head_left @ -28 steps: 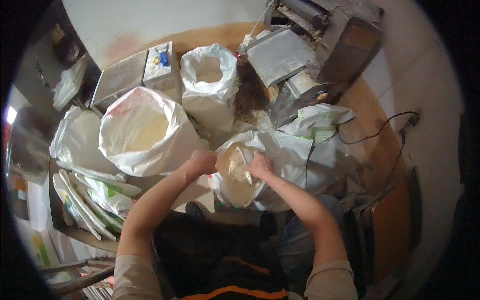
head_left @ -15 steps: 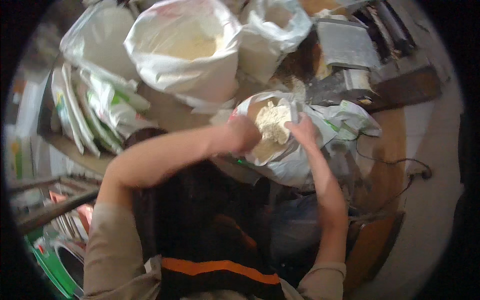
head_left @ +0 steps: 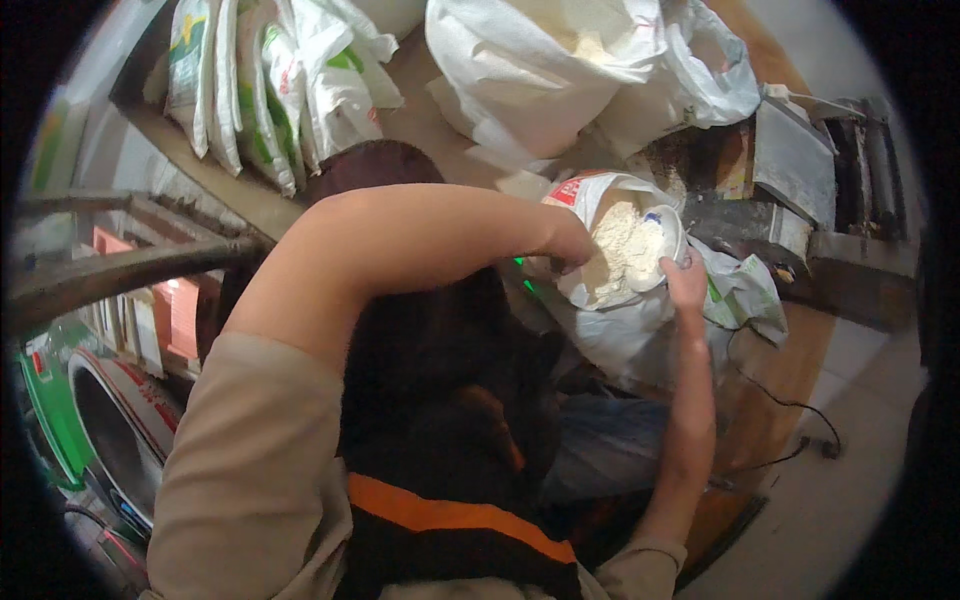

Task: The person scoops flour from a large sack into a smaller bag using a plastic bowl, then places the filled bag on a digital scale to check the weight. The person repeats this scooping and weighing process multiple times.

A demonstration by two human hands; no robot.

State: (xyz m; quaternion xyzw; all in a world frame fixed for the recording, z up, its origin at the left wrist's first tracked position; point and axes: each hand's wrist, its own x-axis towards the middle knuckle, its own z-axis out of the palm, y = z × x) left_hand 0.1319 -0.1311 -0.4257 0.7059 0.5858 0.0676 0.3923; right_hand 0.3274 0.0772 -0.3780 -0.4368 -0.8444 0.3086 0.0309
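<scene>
While hands (head_left: 686,282) work, sacks (head_left: 520,70) crowd the wooden table (head_left: 780,360).

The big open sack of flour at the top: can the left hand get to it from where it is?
Probably yes: the left hand sits at the small bag's rim, and nothing stands between it and the big open sack.
</scene>
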